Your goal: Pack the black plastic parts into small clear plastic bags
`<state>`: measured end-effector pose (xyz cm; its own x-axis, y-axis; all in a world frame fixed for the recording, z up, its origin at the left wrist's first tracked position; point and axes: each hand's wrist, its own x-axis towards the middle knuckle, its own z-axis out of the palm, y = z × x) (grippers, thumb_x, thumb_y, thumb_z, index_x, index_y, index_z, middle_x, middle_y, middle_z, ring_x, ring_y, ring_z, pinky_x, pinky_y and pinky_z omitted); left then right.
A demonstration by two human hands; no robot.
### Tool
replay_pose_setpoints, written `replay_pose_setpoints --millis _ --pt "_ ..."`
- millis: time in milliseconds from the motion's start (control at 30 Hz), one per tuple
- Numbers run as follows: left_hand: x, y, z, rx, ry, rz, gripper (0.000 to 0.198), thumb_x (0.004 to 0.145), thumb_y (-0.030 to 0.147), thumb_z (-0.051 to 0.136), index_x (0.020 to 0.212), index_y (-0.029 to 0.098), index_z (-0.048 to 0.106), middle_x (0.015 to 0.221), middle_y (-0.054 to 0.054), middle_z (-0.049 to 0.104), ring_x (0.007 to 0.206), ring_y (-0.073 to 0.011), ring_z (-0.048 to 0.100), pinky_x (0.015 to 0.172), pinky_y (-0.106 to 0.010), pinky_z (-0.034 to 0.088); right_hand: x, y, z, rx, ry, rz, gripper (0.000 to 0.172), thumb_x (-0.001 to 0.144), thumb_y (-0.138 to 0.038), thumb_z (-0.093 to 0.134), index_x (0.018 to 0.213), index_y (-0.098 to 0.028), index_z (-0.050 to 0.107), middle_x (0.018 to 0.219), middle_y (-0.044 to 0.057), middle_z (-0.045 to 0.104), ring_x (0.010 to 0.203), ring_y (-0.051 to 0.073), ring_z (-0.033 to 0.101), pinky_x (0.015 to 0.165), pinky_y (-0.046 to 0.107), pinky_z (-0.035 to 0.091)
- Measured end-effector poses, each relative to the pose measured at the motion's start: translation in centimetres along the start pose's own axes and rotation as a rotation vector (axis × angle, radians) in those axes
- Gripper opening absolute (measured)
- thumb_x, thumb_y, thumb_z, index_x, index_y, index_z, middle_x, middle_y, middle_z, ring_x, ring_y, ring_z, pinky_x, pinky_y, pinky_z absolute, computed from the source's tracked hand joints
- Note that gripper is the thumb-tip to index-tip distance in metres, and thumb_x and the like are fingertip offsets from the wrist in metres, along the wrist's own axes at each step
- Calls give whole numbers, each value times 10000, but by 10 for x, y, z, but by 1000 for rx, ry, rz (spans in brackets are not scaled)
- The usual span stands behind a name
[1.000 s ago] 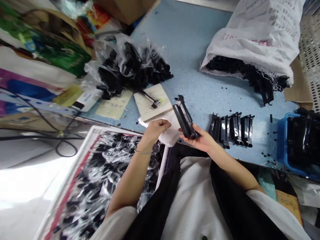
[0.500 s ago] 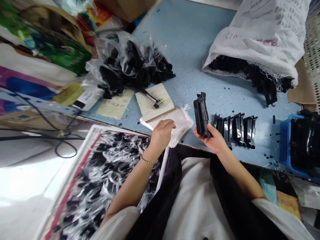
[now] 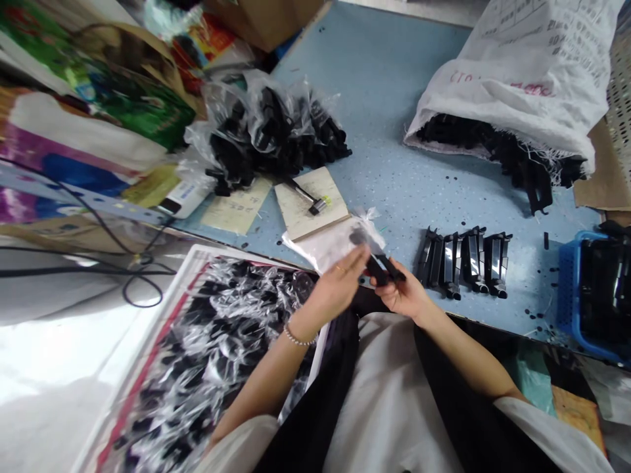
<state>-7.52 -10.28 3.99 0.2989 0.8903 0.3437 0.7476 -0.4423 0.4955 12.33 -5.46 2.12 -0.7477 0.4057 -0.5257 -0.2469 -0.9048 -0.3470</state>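
Note:
My right hand [image 3: 407, 295] is closed around the near end of a long black plastic part [image 3: 384, 268], which points up and to the left. My left hand [image 3: 340, 282] is beside it with fingers pressed together at a thin clear plastic bag. The far end of the part looks greyed, seen through the film; how far it sits inside is blurred. Under both lies a stack of clear plastic bags [image 3: 318, 248], its edge weighed down by a wooden board [image 3: 308, 220]. A small hammer [image 3: 315, 205] rests on that board.
Several black parts [image 3: 476, 259] stand in a row at right, near a blue basket [image 3: 566, 282] of more. A white woven sack [image 3: 513, 92] spills black parts. Bagged parts [image 3: 276, 125] pile at back left. A large box [image 3: 187, 259] of bagged parts stands below left.
My right hand has brought the black part down and left, tilting it toward the bags. My left hand has moved right to meet it.

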Motion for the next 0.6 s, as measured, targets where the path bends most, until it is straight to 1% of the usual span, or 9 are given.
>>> replay_pose_setpoints --millis 67,133,233,300,367,400,500,567,600 --pt "0 15 6 -58 -84 94 784 926 9 379 1648 226 165 1578 -162 441 1466 -249 453 1186 -406 461 2 0 4 -222 135 -190 373 980 -530 528 1014 -179 649 807 18 675 557 94 533 475 181 494" --pt "2 24 8 -118 -145 93 778 922 40 425 1641 210 180 1573 -171 441 1458 -266 460 1176 -436 473 -1 0 9 -469 202 -370 318 906 -485 665 1057 -206 661 958 35 694 786 141 636 675 236 580" --pt "13 24 -2 -163 -116 27 604 925 124 510 1518 213 436 1461 -149 557 1341 -270 568 1126 -453 517 -13 -7 15 -805 67 -539 548 860 -468 732 1337 -240 590 1373 92 608 1207 225 600 1028 376 536" --pt "28 14 -23 -120 -44 -33 422 928 163 535 1341 226 597 1325 -112 648 1247 -253 620 1103 -441 527 -22 -17 19 -873 -66 -579 720 888 -506 695 1519 -288 426 1572 113 447 1304 250 563 1089 439 497" --pt "53 -8 -55 -15 82 -99 310 914 175 555 1205 215 652 1235 -92 677 1220 -249 618 1112 -439 507 -28 -27 21 -845 -85 -614 754 915 -526 660 1571 -329 345 1639 121 359 1308 252 575 1079 452 501" --pt "68 -24 -75 51 180 -118 277 903 171 561 1161 202 657 1212 -91 676 1216 -249 610 1121 -448 491 -30 -29 21 -840 -50 -635 715 919 -528 655 1551 -330 386 1628 124 380 1296 252 586 1070 453 505" --pt "117 -87 -128 254 511 -187 242 878 183 597 1118 170 627 1220 -104 626 1241 -279 566 1162 -551 393 -33 -28 19 -867 80 -604 466 945 -508 625 1348 -273 618 1410 113 612 1184 231 652 1035 433 517" --pt "143 -135 -150 316 671 -276 221 879 194 573 1098 187 599 1200 -70 586 1293 -294 542 1135 -582 341 -35 -21 16 -910 101 -537 354 963 -483 599 1191 -232 699 1202 88 715 1064 209 697 980 399 538" --pt "153 -157 -155 330 708 -321 213 872 191 548 1081 174 580 1193 -55 559 1334 -311 520 1113 -606 301 -37 -18 15 -948 98 -524 324 971 -464 587 1139 -218 714 1130 79 733 1021 201 706 956 384 544"
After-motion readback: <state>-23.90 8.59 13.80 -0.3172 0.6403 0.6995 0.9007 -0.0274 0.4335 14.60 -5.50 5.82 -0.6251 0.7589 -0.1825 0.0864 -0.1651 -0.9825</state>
